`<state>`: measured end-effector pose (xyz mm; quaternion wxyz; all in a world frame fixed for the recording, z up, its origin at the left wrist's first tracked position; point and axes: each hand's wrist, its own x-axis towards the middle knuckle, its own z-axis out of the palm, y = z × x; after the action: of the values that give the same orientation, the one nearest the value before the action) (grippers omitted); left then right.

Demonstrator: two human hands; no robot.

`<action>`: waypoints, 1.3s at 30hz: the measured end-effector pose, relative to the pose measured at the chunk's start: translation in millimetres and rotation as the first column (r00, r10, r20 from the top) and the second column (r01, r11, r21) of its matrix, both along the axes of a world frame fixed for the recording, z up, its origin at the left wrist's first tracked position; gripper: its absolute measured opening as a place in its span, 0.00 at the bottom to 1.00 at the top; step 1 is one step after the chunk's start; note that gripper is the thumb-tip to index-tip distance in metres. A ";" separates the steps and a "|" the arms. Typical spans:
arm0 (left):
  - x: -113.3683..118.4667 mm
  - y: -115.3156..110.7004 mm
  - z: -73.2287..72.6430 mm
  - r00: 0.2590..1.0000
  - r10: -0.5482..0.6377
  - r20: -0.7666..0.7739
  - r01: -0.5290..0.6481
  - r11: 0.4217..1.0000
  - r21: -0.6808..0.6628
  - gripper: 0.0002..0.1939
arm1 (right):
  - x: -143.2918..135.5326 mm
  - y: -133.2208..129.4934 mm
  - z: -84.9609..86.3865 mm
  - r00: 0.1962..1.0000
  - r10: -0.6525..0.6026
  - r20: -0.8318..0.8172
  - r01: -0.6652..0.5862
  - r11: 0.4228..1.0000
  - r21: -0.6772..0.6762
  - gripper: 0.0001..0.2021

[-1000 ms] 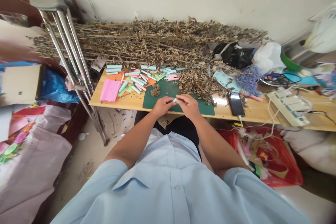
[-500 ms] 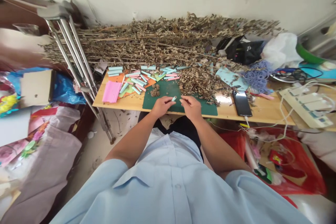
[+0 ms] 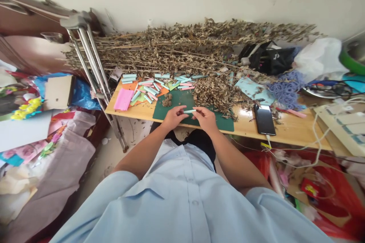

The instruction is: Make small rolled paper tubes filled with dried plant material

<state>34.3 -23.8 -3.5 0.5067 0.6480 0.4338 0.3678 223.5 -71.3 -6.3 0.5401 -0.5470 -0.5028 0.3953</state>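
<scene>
A pale blue paper roll (image 3: 189, 111) lies level between my hands, above the front of the green cutting mat (image 3: 159, 112). My left hand (image 3: 174, 117) pinches its left end, and my right hand (image 3: 205, 119) closes on its right end with thumb and finger. Just behind my left hand sits a small clump of crushed dried leaves (image 3: 167, 100). A larger heap of loose dried leaves (image 3: 215, 93) covers the mat's back right. Several blue and pink paper rolls (image 3: 151, 90) lie to the left, on orange and green paper sheets.
Long dried leafy stems (image 3: 171, 47) fill the table's back along the wall. A phone (image 3: 264, 119) with a cable, purple yarn (image 3: 287, 89) and a power strip (image 3: 339, 125) lie to the right. A metal crutch (image 3: 92, 59) leans at the table's left end. Pink paper (image 3: 123, 99) lies near it.
My right hand has come over to the paper roll and now grips its right end. The roll has turned from slanted to level. The camera view has shifted slightly.
</scene>
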 end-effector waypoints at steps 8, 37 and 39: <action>8.9 -12.6 4.5 0.924 0.209 0.321 -0.109 0.947 -0.301 0.22 | 4.7 13.5 -10.5 0.941 0.019 -0.339 -0.082 0.982 -0.172 0.22; 14.8 -12.2 27.7 0.883 0.102 0.458 0.241 0.738 -0.630 0.17 | 9.0 -25.1 7.6 0.890 0.328 0.317 -0.399 0.896 0.194 0.43; 15.2 -14.5 28.4 0.882 0.078 0.465 0.266 0.731 -0.628 0.19 | 8.1 -27.5 8.0 0.892 0.280 0.354 -0.367 0.906 0.208 0.45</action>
<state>49.5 -38.4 24.9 0.8131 0.3345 0.3696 0.3008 231.6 -98.8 1.7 0.4478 -0.4320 -0.7164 0.3158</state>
